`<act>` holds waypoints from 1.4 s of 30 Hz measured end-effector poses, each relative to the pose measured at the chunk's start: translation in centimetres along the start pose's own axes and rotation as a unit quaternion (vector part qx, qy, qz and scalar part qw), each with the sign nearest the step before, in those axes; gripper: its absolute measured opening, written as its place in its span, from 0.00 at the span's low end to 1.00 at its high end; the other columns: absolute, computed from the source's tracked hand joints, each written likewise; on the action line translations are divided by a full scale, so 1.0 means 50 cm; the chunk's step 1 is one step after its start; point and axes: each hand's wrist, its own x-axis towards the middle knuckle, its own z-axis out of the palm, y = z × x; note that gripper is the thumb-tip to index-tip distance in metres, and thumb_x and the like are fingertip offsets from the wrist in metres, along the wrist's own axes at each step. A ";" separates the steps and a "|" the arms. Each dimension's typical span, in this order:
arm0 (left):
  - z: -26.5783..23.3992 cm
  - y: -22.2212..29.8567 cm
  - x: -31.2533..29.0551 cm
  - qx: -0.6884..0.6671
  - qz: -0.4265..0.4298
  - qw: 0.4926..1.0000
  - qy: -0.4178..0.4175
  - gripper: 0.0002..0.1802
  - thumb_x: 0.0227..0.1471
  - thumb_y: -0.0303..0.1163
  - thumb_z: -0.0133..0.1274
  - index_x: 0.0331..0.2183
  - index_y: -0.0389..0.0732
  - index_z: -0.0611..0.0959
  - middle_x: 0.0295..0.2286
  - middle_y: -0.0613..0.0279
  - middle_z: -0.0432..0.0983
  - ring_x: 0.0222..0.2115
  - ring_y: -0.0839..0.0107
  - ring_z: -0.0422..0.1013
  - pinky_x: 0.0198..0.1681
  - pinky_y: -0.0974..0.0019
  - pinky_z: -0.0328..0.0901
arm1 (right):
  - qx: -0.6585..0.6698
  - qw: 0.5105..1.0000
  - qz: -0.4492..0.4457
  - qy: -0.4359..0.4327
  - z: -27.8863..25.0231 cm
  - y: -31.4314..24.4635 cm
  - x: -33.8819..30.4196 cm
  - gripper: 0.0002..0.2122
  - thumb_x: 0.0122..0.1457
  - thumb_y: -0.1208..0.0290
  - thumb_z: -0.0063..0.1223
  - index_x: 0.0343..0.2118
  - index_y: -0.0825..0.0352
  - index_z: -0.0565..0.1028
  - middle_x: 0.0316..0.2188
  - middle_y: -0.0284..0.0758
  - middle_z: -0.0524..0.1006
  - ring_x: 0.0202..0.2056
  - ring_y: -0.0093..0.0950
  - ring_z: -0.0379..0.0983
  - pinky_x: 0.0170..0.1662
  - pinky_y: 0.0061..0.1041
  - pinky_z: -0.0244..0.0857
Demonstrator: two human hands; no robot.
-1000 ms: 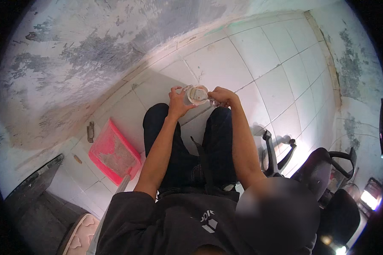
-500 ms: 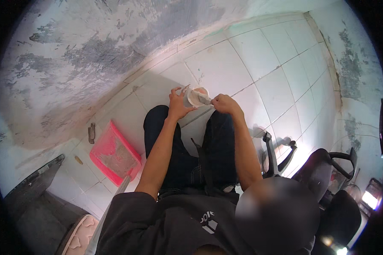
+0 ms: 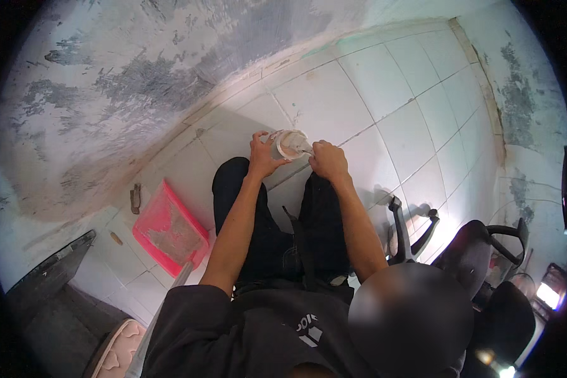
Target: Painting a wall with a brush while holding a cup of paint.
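A round, translucent white tub [image 3: 276, 150] with pale paste inside is held above my knees, its open top facing up. My left hand [image 3: 263, 156] grips the tub's left side, fingers at its far edge and thumb near. My right hand [image 3: 329, 159] is closed at the tub's right rim around what looks like a putty knife [image 3: 307, 151]. The handle is hidden in the fist. The tool's front end is in the tub among whitish paste, so its exact shape is hard to make out.
A pink dustpan [image 3: 172, 230] lies on the tiled floor to my left, beside a small brown piece [image 3: 135, 198]. A patchy plastered wall [image 3: 145, 82] rises ahead. A black chair base [image 3: 406, 230] stands to my right. A dark bin-like object [image 3: 57, 309] is lower left.
My right hand has turned and shifted slightly left and toward me, and the tool sits lower in the tub. The left hand and tub stay almost in place.
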 end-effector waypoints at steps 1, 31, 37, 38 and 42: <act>-0.001 -0.003 -0.001 0.001 0.000 1.000 0.002 0.49 0.26 0.49 0.71 0.53 0.46 0.72 0.51 0.52 0.55 0.51 0.51 0.56 0.53 0.51 0.59 | 0.019 1.000 -0.003 0.011 0.004 -0.001 0.001 0.10 0.49 0.66 0.53 0.29 0.70 0.75 0.32 0.43 0.76 0.35 0.41 0.76 0.38 0.39 0.70; -0.035 -0.075 -0.022 0.076 0.082 0.993 0.038 0.62 0.29 0.59 0.67 0.63 0.56 0.55 0.51 0.47 0.61 0.50 0.48 0.61 0.52 0.50 0.60 | 0.192 0.980 0.048 0.000 0.043 0.043 -0.030 0.19 0.50 0.57 0.50 0.27 0.73 0.78 0.29 0.53 0.76 0.35 0.50 0.74 0.42 0.43 0.67; -0.258 0.103 -0.067 -0.013 0.147 0.980 0.133 0.51 0.37 0.50 0.66 0.60 0.50 0.62 0.46 0.49 0.66 0.45 0.53 0.66 0.49 0.54 0.63 | 0.512 0.848 0.122 -0.052 0.021 0.118 -0.108 0.14 0.54 0.66 0.43 0.26 0.71 0.79 0.17 0.36 0.74 0.17 0.25 0.69 0.20 0.27 0.65; -0.317 0.121 -0.069 -0.039 0.162 0.970 0.175 0.47 0.38 0.46 0.66 0.59 0.49 0.65 0.46 0.50 0.68 0.47 0.52 0.66 0.50 0.55 0.64 | 0.518 0.847 0.113 -0.041 -0.002 0.102 -0.117 0.14 0.54 0.66 0.43 0.26 0.71 0.79 0.17 0.36 0.74 0.17 0.25 0.69 0.20 0.27 0.65; -0.615 0.279 -0.093 0.038 0.269 0.864 0.424 0.31 0.47 0.34 0.59 0.52 0.36 0.70 0.42 0.49 0.70 0.42 0.53 0.67 0.49 0.56 0.61 | 0.565 0.824 -0.033 0.029 -0.092 0.074 -0.133 0.14 0.57 0.70 0.37 0.28 0.74 0.76 0.15 0.34 0.70 0.11 0.23 0.64 0.14 0.24 0.59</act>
